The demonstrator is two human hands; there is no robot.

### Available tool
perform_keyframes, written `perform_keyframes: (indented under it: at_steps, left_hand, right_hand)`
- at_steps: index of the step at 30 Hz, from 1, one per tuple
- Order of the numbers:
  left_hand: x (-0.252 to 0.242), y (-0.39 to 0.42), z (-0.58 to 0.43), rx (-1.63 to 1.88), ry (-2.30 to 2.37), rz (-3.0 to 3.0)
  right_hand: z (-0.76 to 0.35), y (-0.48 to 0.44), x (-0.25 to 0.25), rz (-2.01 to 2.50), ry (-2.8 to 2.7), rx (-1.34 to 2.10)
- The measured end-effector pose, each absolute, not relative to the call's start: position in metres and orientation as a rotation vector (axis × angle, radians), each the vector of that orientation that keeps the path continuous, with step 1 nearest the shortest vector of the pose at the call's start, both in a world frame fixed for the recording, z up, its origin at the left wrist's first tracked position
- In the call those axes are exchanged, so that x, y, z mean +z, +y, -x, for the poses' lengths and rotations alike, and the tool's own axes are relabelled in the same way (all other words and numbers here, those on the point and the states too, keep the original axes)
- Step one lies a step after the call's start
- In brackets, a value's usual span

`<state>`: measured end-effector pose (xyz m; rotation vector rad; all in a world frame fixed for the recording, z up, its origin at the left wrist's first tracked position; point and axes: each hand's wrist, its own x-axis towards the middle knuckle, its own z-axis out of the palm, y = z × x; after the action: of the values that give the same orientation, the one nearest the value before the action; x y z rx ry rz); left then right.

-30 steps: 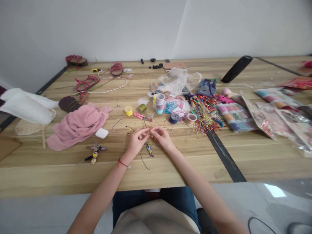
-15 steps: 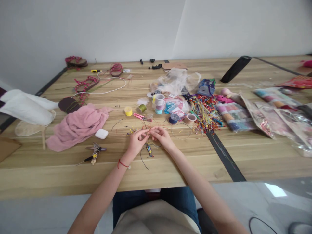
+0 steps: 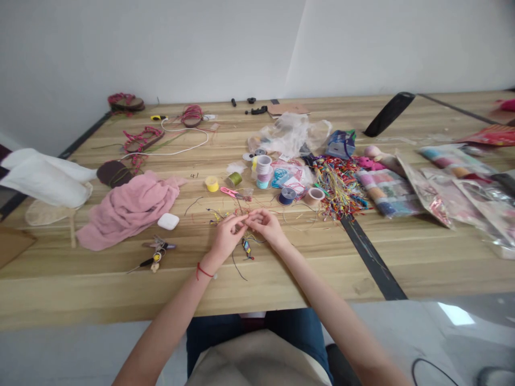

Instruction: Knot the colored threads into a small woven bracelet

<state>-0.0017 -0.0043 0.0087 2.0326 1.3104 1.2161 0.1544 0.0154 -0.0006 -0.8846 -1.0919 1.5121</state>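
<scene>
My left hand and my right hand meet fingertip to fingertip just above the table. Both are closed in a pinch on thin cord, whose strands trail out beneath the fingers. The exact spot they grip is too small to make out. Below the fingertips lies a small dark, multicoloured decorated piece with a dark loose strand curving toward me. Beside my left hand are short yellow-tipped threads. Pink thread snips rest beyond the hands.
Spools stand beyond: yellow, green, navy and pale pink. A heap of colourful knotted cords lies right. Left are a pink cloth, a white case and scissors with keys.
My left hand has shifted very slightly to the right, its fingertips moving closer against the right hand's. The things on the table stay where they were.
</scene>
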Motion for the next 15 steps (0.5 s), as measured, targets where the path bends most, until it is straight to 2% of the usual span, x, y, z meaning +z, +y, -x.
perform_keyframes:
  at_steps: [15]
  left_hand:
    - [0.006,-0.0106,0.001,1.185,1.325,-2.464]
  right_hand:
    - [-0.1599,0.0155,0.0088,1.0,-1.271,1.577]
